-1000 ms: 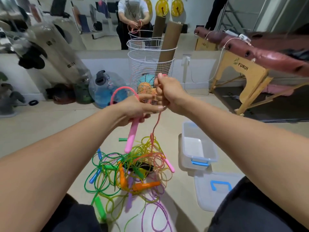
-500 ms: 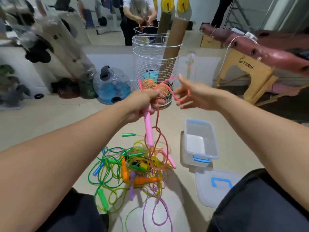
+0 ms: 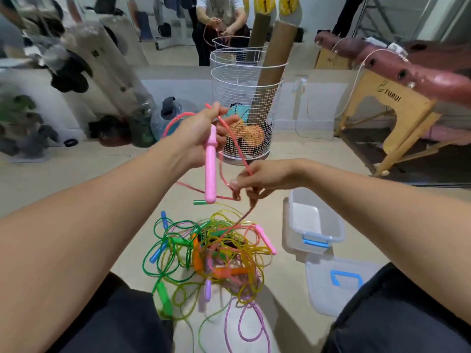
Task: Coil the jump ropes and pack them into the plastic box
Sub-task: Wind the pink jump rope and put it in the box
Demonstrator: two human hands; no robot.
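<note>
Fingers of left hand (image 3: pixel 201 128) curled round pink jump rope (image 3: pixel 235 146) loops, pink handle (image 3: pixel 211 171) dangling below. Right hand (image 3: pixel 257 179), spread beside basket half second ago, now lower, pinching cord. Tangled rope pile (image 3: pixel 211 253) on floor; open plastic box (image 3: pixel 316 225) right of it, lid (image 3: pixel 339 286) nearer.

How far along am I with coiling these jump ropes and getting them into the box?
Done: nothing is packed; the plastic box on the floor sits open and empty, its lid beside it. In hand: the left hand holds the pink rope's handle and a loop or two, while the right hand pinches its cord lower down. Left: finishing this coil, then the whole tangled pile.
</note>
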